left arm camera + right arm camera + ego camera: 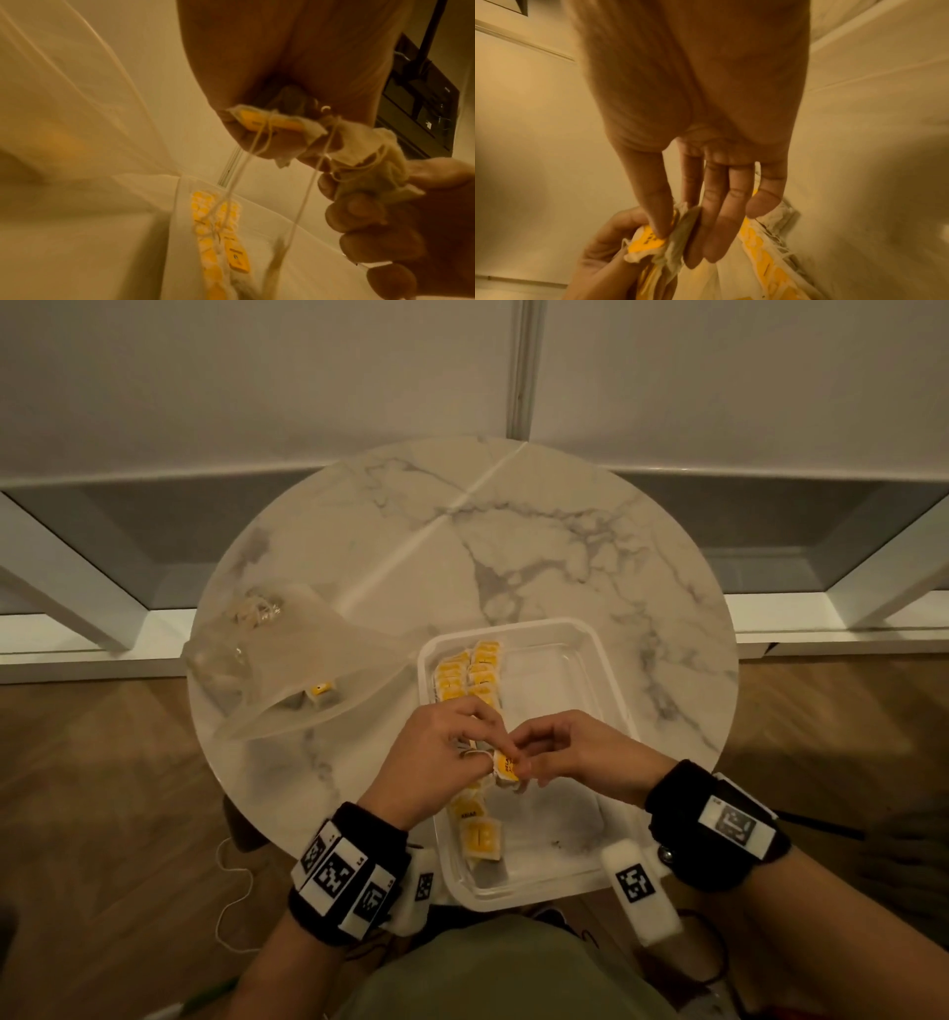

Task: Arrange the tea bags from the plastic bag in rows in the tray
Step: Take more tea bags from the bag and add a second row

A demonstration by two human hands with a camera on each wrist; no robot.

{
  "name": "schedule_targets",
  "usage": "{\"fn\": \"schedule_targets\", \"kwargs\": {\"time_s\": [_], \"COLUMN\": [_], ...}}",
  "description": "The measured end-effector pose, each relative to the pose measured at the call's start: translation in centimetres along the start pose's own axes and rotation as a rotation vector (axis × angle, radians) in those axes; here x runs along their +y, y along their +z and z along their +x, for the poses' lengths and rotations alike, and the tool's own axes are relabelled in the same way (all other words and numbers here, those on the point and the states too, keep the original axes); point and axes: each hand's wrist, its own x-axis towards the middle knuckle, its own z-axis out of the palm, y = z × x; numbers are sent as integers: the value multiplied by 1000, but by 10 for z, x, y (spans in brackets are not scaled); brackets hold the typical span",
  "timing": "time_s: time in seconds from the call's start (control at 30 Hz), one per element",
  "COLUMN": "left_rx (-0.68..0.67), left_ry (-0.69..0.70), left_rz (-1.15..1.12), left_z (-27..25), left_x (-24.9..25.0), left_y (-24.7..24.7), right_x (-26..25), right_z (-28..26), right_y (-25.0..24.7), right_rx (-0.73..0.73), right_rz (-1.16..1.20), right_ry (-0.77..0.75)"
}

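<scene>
Crumpling papery yellow-tagged tea bag (506,765), both hands' grip

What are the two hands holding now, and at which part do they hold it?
Both hands pinch tea bags above the tray. The right hand pinches one tea bag by its edge, beside the yellow tag; the left hand grips another bag's paper.

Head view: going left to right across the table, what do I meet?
Plastic bag with a tea bag left inside → rows of tea bags along the tray's left side → bare right part of the tray.
</scene>
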Motion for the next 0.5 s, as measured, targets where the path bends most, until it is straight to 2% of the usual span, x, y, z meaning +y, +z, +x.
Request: {"fn": "schedule_targets", "kwargs": {"time_s": [0.1, 0.23, 0.5], "left_rx": [80, 261, 310], "left_ry": [-40, -216, -293], "left_rz": [45, 43, 105], "left_z": [-2, -6, -11], "left_x": [-12, -27, -47], "left_y": [1, -3, -9], "right_x": [4, 15, 15], "right_z": [9, 25, 52], "right_y": [0, -4, 2], "right_rx": [60, 166, 228], "right_rz": [-12, -86, -145], "right_ry": [47, 156, 318]}}
